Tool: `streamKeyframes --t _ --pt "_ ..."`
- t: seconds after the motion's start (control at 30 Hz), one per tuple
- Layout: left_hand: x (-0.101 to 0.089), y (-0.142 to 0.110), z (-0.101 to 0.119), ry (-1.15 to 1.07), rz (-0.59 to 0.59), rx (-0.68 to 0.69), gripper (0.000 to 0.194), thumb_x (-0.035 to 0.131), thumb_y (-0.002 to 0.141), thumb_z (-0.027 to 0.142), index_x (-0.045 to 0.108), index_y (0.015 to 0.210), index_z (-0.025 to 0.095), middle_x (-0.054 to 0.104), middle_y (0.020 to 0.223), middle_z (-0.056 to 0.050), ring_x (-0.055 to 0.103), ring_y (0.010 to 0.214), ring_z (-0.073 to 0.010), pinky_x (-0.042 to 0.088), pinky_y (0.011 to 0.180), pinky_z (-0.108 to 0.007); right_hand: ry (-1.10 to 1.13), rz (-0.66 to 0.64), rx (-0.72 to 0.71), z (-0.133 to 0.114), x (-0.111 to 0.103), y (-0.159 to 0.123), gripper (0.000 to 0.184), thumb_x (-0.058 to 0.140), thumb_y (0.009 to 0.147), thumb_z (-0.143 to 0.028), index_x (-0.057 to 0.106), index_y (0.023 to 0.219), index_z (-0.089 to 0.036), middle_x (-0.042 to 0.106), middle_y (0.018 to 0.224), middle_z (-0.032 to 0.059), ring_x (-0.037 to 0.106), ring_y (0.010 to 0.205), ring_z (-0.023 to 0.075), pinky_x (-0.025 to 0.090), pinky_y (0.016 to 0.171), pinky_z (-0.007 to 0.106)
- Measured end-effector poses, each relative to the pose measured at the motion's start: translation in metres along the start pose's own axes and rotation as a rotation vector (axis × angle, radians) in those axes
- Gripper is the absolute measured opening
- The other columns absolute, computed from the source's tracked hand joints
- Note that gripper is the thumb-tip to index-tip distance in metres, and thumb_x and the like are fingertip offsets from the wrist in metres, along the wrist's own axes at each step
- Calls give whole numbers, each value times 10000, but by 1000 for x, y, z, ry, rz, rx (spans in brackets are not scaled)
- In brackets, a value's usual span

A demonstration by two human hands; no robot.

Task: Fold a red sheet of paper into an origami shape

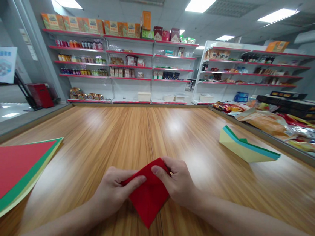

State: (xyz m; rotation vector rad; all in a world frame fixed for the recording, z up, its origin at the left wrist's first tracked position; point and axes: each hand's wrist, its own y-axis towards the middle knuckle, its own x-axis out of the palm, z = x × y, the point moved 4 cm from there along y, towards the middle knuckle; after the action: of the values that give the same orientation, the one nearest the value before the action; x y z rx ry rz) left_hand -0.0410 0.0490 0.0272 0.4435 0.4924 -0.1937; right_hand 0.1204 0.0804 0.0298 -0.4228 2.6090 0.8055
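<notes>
A folded piece of red paper (pixel 150 196) is held just above the table, one pointed corner turned down toward me. My left hand (pixel 118 189) pinches its left side, thumb lying on the near face and fingers behind. On the upper right edge, my right hand (pixel 178 181) grips the same paper, its thumb pressed flat near the top corner. The fingers behind the paper are partly hidden. Folded paper boats (pixel 245 145), nested in yellow, blue and green, rest on the table to the right, beyond my right hand.
Coloured paper sheets (pixel 12 169), red on top with green and yellow beneath, lie at the left of the wooden table (pixel 110 135). Packaged snacks (pixel 276 124) are heaped past the table's right edge. Stocked shelves (pixel 129 67) stand behind the far edge.
</notes>
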Motion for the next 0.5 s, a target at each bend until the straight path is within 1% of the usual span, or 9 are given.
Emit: streamKeyframes --t 0.1,0.2,0.5 --pt "0 0 -4 -45 3 -63 348 540 857 376 705 682 125 536 504 2 427 461 -105 310 444 -201 -15 12 -7 -1 -1 -1 337 507 883 -365 427 619 -171 407 533 -36 358 481 80 263 442 222" --pt "1 0 -5 -83 -11 -114 354 547 846 395 711 701 116 577 537 -16 469 489 -120 345 464 -206 -28 11 -10 -1 -1 -2 326 498 888 -358 436 629 -170 416 534 -34 364 482 81 263 444 224" --pt "0 -1 -5 -92 -38 -143 368 560 834 423 696 692 112 560 535 -15 462 499 -117 339 470 -205 -58 11 -21 -3 -1 -2 328 482 894 -347 418 620 -178 421 531 -31 366 475 83 262 443 232"
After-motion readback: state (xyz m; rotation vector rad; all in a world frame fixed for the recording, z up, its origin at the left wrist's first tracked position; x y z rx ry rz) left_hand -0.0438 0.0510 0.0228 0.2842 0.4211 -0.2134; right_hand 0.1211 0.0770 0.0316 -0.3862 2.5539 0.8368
